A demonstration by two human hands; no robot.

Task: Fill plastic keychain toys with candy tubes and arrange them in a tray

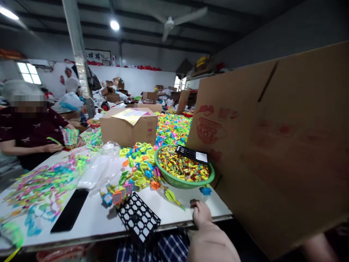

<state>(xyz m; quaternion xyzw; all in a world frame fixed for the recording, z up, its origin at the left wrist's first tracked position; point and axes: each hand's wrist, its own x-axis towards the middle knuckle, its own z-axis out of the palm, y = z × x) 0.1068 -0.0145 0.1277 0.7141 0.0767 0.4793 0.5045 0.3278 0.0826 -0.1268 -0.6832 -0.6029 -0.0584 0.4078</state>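
My right hand (201, 213) rests on the front edge of the white table (174, 211), its fingers curled; whatever they may hold is hidden. Just left of it lies a yellow-green plastic piece (170, 195) with a thin tip. Beyond the hand is a small blue piece (205, 190), beside a green basin (185, 183) full of small red and yellow capsule-like pieces. A black slotted tray (192, 154) lies across the basin. Another black grid tray (139, 216) overhangs the table edge, above a plaid cloth (173, 247). My left hand is out of sight.
A large cardboard box (261, 145) stands close on the right; a blurred arm (319, 247) shows below it. Colourful plastic pieces (139, 156) are heaped by another box (128, 131). A dark phone-like slab (70, 211) lies left. A co-worker (29, 127) handles green strips.
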